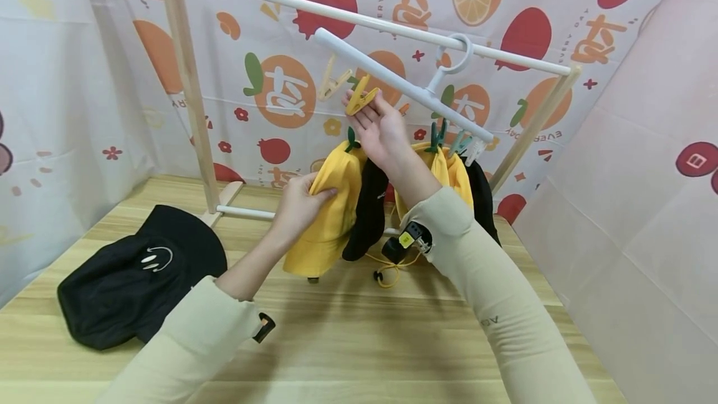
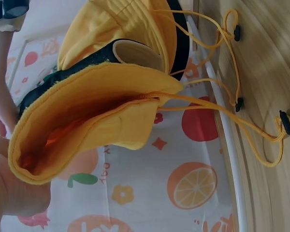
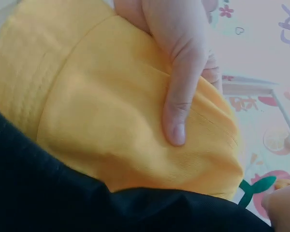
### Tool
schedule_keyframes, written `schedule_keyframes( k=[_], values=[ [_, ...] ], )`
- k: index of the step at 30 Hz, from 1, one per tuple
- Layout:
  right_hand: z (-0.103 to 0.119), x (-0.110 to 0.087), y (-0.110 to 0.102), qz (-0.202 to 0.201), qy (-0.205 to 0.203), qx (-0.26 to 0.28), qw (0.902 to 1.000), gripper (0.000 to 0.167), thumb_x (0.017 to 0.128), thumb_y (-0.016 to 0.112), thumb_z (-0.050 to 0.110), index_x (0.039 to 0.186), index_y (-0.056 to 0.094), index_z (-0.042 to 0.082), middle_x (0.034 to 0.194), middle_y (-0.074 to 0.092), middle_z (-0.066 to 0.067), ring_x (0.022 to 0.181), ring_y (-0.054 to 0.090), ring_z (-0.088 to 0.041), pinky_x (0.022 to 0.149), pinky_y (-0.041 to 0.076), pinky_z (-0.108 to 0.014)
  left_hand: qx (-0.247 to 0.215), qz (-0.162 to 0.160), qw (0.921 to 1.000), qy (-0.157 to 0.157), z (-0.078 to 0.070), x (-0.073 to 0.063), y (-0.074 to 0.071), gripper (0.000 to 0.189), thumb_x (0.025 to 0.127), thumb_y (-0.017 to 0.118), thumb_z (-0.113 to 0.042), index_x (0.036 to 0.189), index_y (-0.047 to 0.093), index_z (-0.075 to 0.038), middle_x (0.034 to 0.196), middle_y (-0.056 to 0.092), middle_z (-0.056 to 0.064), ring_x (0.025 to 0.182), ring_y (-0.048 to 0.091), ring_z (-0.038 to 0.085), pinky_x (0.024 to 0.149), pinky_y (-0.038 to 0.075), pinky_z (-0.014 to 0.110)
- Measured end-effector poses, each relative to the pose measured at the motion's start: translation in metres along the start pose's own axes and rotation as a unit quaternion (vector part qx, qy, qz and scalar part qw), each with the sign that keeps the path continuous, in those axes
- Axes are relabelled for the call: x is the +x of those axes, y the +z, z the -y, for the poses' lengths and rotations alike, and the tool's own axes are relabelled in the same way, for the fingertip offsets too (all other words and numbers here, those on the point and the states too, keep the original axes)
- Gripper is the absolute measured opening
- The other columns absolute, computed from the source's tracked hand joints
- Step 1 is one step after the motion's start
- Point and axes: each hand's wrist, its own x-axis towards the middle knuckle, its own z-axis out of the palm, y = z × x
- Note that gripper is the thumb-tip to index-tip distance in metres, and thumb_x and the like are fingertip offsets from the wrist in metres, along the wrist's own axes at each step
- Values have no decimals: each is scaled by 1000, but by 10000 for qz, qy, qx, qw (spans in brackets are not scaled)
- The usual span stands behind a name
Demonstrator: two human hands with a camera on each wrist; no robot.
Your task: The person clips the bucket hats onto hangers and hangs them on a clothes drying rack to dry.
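Note:
My left hand (image 1: 300, 207) grips a yellow bucket hat (image 1: 331, 211) by its side, thumb on the near face. A green sprout (image 1: 351, 140) tops the hat; its hollow inside and drawstring (image 2: 198, 101) show in the left wrist view. My right hand (image 1: 384, 136) is raised, palm toward the head camera, and pinches a yellow clothespin (image 1: 361, 97) below the white hanger (image 1: 387, 80). A paler clothespin (image 1: 333, 81) hangs to its left. Beside the held hat hangs a black hat (image 1: 367, 211). Another yellow hat (image 1: 460, 179) hangs partly behind my right forearm.
The hanger hooks over the rack's top rail (image 1: 336, 10) and tilts down to the right. Dark green (image 1: 439, 134) and clear (image 1: 475, 150) clothespins hang at its right end. A black cap (image 1: 129, 279) with a smiley lies left on the wooden table (image 1: 348, 354).

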Motion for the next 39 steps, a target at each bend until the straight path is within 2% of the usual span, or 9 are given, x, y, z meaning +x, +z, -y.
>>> schedule_keyframes(
  k=[9,16,20,25,27,30,34,36,39],
  values=[
    [-2,5,-7,155,99,804,9966,40,100,34,31,120,48,-1,119,56,-20,114,50,-30,100,31,-35,-489,-139,9986,-123,-3,0,-17,20,85,63,-2,102,63,9,91,65,21,78,60,23,66,49,27],
    [-3,7,-19,563,-95,705,9959,31,100,34,31,98,43,1,102,54,-14,95,53,-27,100,30,-35,-576,-210,9980,-178,-12,0,-26,25,86,63,-4,107,62,9,97,64,21,83,61,23,70,49,27],
    [-2,7,-26,808,-156,418,9957,33,101,32,28,103,49,0,101,53,-15,92,52,-26,100,31,-35,-329,-141,9993,-141,-16,0,-27,23,86,64,-5,105,63,8,95,65,20,81,62,24,70,49,30],
    [1,6,-30,1314,-342,-127,9907,42,102,27,23,130,45,-4,106,51,-15,94,51,-25,98,30,-35,445,90,9987,250,-18,1,-27,21,84,66,-6,103,66,5,90,66,17,78,62,24,70,48,35],
    [3,5,-30,1519,-383,-218,9874,42,102,26,22,128,46,-4,108,51,-15,96,50,-25,99,29,-35,717,166,9965,404,-18,1,-28,22,84,66,-6,104,66,4,91,67,16,78,62,24,70,47,37],
    [3,4,-32,1701,-346,-319,9843,33,102,26,14,111,52,-3,103,51,-14,94,49,-25,95,31,-34,905,267,9943,492,-18,2,-29,24,85,65,-7,106,66,3,93,67,16,79,64,25,69,49,38],
    [1,0,-33,1969,-272,-635,9780,29,101,22,8,107,49,1,104,50,-12,101,45,-24,95,30,-32,1066,394,9922,514,-21,1,-30,23,86,65,-7,107,66,3,95,66,17,80,64,26,68,50,39],
    [-1,-2,-32,2035,-305,-812,9752,30,101,21,10,117,45,1,116,48,-14,112,42,-27,99,27,-31,1092,433,9917,516,-23,1,-30,24,86,65,-7,107,66,3,95,66,17,80,65,26,68,50,39],
    [-1,0,-30,2035,-500,-901,9736,28,102,23,11,116,44,1,133,40,-19,122,37,-27,103,23,-33,1054,468,9919,523,-23,2,-31,24,86,64,-6,108,65,4,96,66,18,81,64,27,69,50,40]
  ],
)
